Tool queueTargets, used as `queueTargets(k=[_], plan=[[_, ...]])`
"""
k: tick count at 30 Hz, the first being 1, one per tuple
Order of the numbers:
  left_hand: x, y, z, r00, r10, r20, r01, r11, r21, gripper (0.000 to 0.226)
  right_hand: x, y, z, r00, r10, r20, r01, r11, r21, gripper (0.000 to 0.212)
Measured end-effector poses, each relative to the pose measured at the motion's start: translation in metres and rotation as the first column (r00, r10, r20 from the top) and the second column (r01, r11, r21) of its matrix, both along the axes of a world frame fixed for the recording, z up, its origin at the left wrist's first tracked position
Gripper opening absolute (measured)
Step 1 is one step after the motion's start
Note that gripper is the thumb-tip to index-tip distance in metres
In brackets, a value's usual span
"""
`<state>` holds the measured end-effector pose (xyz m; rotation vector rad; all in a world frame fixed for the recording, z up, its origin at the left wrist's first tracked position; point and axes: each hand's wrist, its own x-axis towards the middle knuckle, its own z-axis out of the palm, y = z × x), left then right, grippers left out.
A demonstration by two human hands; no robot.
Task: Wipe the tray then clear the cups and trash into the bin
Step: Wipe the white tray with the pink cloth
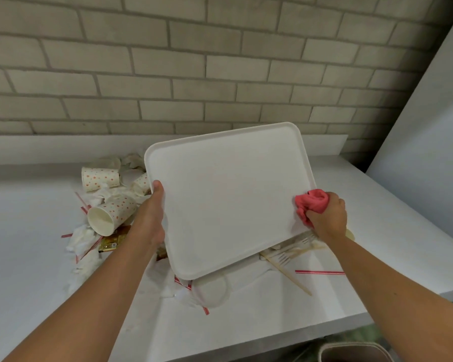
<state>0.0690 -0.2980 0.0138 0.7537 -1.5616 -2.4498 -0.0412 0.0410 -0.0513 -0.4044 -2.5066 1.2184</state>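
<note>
A white tray is held tilted above the white counter. My left hand grips its left edge, thumb on top. My right hand clutches a bunched pink cloth and presses it against the tray's right edge. Polka-dot paper cups lie on their sides left of the tray: one nearest, one behind, a third partly hidden by the tray. Crumpled white napkins and red-striped straws lie scattered around them.
Pale plastic forks and a wooden stick lie under the tray's lower right corner. A gold wrapper sits by my left wrist. A bin's rim shows below the counter's front edge at bottom right. A brick wall runs behind.
</note>
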Motion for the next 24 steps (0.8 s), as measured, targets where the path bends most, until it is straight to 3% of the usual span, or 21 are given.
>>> queueTargets(k=[3,9,14,19,24], plan=[[-0.001,0.001,0.003,0.999,0.021,-0.030,-0.020,1.000,0.011,0.039,0.022,-0.017,0.035,0.997,0.067,-0.038,-0.065,0.996,0.055,0.054],[-0.002,-0.002,0.013,0.998,0.058,-0.024,-0.058,0.998,0.034,0.043,0.019,-0.022,0.060,0.969,0.219,-0.115,-0.209,0.973,0.097,0.064],[-0.001,-0.011,0.013,0.997,0.069,-0.033,-0.068,0.997,0.022,0.042,0.011,-0.034,0.070,0.954,0.297,-0.051,-0.284,0.942,0.179,0.058],[0.001,-0.021,0.016,0.993,0.047,-0.109,-0.042,0.998,0.045,0.042,0.000,-0.056,0.087,0.944,0.329,-0.008,-0.327,0.939,0.104,0.062],[0.002,-0.029,0.021,0.987,0.038,-0.153,-0.036,0.999,0.014,0.047,-0.015,-0.078,0.111,0.922,0.370,-0.110,-0.361,0.928,0.093,0.050]])
